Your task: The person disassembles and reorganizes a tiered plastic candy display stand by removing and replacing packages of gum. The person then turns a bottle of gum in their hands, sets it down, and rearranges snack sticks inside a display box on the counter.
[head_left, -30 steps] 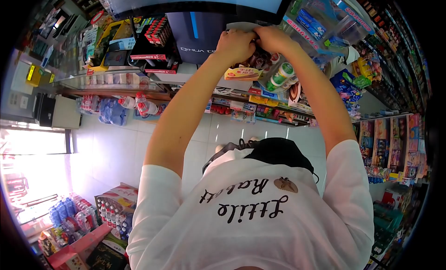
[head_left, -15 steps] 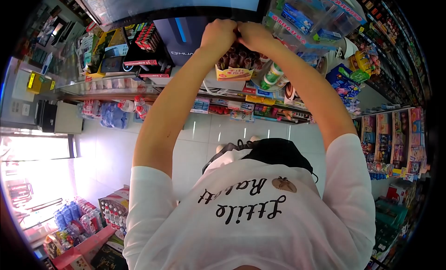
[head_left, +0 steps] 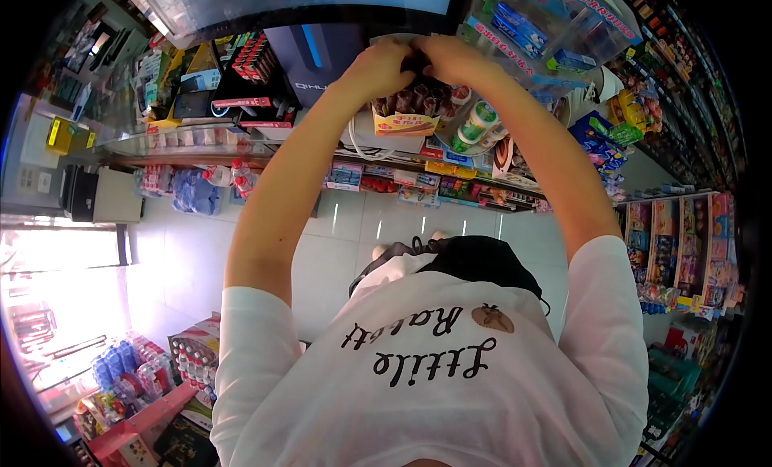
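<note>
My left hand [head_left: 383, 67] and my right hand [head_left: 455, 60] reach over the counter, just below the large screen. Their fingers curl inward from both sides towards a small dark patch behind a yellow display box [head_left: 404, 124]. Whatever they grip there is too dark and covered to make out. The box stands directly below my hands, and brown wrapped snack sticks [head_left: 418, 100] poke up from it. To its right, next to my right forearm, are green-and-white tubs [head_left: 478, 123].
A large screen [head_left: 322, 9] and a dark blue QIHUA-marked box [head_left: 310, 61] stand behind my hands. A clear plastic display case [head_left: 531, 45] is at the right. Along the counter front runs a shelf of small packets [head_left: 398, 182]. Bottled drinks [head_left: 193, 191] stand at the left.
My hands have drawn slightly apart, leaving a small gap between them that shows a dark area. My left hand has lowered a little towards the snack box.
</note>
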`<state>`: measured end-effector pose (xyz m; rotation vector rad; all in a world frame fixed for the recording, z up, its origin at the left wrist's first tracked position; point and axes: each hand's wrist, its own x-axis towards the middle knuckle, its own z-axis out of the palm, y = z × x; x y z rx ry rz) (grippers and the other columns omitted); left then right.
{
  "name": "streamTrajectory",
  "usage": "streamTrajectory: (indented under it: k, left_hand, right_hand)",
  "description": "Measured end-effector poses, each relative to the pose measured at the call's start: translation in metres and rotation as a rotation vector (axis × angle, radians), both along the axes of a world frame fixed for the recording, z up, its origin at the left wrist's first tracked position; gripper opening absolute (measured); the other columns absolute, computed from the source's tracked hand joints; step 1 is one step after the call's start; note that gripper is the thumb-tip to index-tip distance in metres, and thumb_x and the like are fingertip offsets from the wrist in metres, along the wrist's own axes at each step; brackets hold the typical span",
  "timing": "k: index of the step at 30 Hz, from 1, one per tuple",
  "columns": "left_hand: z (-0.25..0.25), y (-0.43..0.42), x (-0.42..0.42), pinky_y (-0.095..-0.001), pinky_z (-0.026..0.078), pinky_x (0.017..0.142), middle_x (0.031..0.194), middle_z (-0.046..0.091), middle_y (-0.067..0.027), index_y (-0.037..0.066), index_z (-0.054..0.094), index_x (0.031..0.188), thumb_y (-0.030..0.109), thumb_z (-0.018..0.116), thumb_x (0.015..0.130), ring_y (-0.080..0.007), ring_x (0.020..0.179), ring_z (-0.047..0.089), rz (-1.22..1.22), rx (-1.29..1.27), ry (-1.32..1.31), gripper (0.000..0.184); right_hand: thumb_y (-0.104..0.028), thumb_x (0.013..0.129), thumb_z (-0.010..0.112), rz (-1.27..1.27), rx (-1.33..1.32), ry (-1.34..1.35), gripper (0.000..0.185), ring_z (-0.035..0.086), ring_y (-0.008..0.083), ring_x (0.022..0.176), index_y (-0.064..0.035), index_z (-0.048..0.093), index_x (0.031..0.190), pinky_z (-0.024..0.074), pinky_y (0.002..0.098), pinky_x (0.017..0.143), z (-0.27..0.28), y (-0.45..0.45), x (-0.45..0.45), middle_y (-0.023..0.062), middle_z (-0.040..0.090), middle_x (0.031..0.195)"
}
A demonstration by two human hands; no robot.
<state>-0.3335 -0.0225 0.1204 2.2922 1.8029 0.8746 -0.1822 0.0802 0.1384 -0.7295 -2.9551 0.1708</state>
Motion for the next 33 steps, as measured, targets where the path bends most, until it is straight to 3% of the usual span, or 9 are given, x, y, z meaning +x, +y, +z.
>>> streamTrajectory:
  k: [2, 5, 8, 11, 15, 18, 24, 27, 33]
  left_hand:
    - [0.004, -0.003, -0.009, -0.0405, 0.050, 0.083, 0.104, 0.062, -0.0170, 0.002, 0.065, 0.104, 0.015, 0.062, 0.078, -0.0343, 0.094, 0.062, -0.079, -0.124, -0.040, 0.029]
    - [0.000, -0.005, -0.019, -0.0409, 0.050, 0.084, 0.103, 0.062, -0.0168, 0.001, 0.064, 0.105, 0.013, 0.060, 0.079, -0.0345, 0.094, 0.062, -0.119, -0.127, -0.035, 0.029]
    - [0.003, -0.005, -0.013, -0.0404, 0.049, 0.087, 0.105, 0.062, -0.0175, 0.001, 0.065, 0.102, 0.014, 0.058, 0.080, -0.0333, 0.099, 0.060, -0.002, -0.151, 0.093, 0.026]
    - [0.000, -0.013, 0.000, -0.0406, 0.048, 0.088, 0.108, 0.061, -0.0164, 0.003, 0.064, 0.104, 0.016, 0.056, 0.082, -0.0307, 0.102, 0.058, 0.091, 0.052, 0.214, 0.026]
    - [0.004, -0.019, 0.009, -0.0403, 0.046, 0.091, 0.112, 0.061, -0.0166, 0.005, 0.061, 0.113, 0.016, 0.058, 0.084, -0.0348, 0.104, 0.058, 0.004, 0.244, 0.133, 0.031]
    - [0.002, -0.008, 0.014, -0.0411, 0.047, 0.091, 0.115, 0.059, -0.0113, 0.009, 0.062, 0.113, 0.017, 0.052, 0.087, -0.0284, 0.107, 0.057, -0.114, 0.152, 0.022, 0.029]
    - [-0.008, 0.024, 0.028, -0.0412, 0.047, 0.089, 0.110, 0.062, -0.0135, 0.010, 0.058, 0.119, 0.020, 0.052, 0.088, -0.0345, 0.103, 0.058, -0.164, 0.113, 0.132, 0.033]
    - [0.014, 0.025, 0.028, -0.0420, 0.047, 0.087, 0.105, 0.062, -0.0132, 0.012, 0.059, 0.118, 0.022, 0.051, 0.088, -0.0341, 0.102, 0.058, -0.099, -0.096, 0.127, 0.033]
    - [-0.003, 0.030, 0.009, -0.0414, 0.047, 0.087, 0.114, 0.056, -0.0126, 0.013, 0.062, 0.110, 0.022, 0.050, 0.088, -0.0307, 0.105, 0.056, -0.066, -0.054, 0.215, 0.027]
  right_hand:
    - [-0.016, 0.084, 0.062, -0.071, 0.007, 0.152, 0.032, 0.060, 0.0366, 0.099, -0.0033, 0.057, 0.113, 0.0479, 0.0464, 0.084, 0.007, -0.015, 0.006, 0.0199, 0.065, 0.099]
    - [-0.018, 0.087, 0.060, -0.267, 0.021, -0.209, 0.029, 0.060, 0.0354, 0.101, -0.0029, 0.058, 0.111, 0.0483, 0.0454, 0.082, 0.052, -0.045, 0.004, 0.0193, 0.063, 0.104]
    - [-0.019, 0.089, 0.057, -0.232, -0.001, -0.177, 0.027, 0.059, 0.0347, 0.101, -0.0036, 0.059, 0.111, 0.0485, 0.0447, 0.082, 0.038, -0.047, 0.007, 0.0205, 0.061, 0.106]
    - [-0.019, 0.090, 0.057, 0.025, -0.040, 0.034, 0.026, 0.060, 0.0356, 0.099, -0.0026, 0.059, 0.110, 0.0479, 0.0458, 0.081, 0.003, -0.029, 0.024, 0.0233, 0.059, 0.108]
    - [-0.024, 0.087, 0.062, -0.192, -0.014, 0.202, 0.044, 0.060, 0.0366, 0.099, 0.0016, 0.052, 0.121, 0.0479, 0.0448, 0.082, 0.019, -0.067, 0.060, 0.0251, 0.058, 0.110]
    - [-0.030, 0.081, 0.069, -0.240, -0.074, 0.065, 0.067, 0.060, 0.0382, 0.097, 0.0032, 0.039, 0.131, 0.0486, 0.0427, 0.083, -0.007, -0.080, 0.078, 0.0237, 0.057, 0.115]
    - [-0.026, 0.081, 0.070, -0.238, -0.180, 0.428, 0.066, 0.057, 0.0333, 0.106, -0.0003, 0.039, 0.134, 0.0499, 0.0390, 0.085, -0.048, -0.081, 0.057, 0.0206, 0.048, 0.128]
    - [-0.025, 0.081, 0.070, -0.189, -0.132, 0.560, 0.067, 0.055, 0.0312, 0.107, -0.0021, 0.039, 0.136, 0.0497, 0.0369, 0.086, -0.058, -0.082, 0.046, 0.0197, 0.048, 0.128]
    - [-0.022, 0.079, 0.069, -0.335, -0.409, 0.698, 0.066, 0.052, 0.0396, 0.113, 0.0076, 0.040, 0.131, 0.0420, 0.0425, 0.096, -0.055, -0.082, 0.041, 0.0278, 0.051, 0.122]
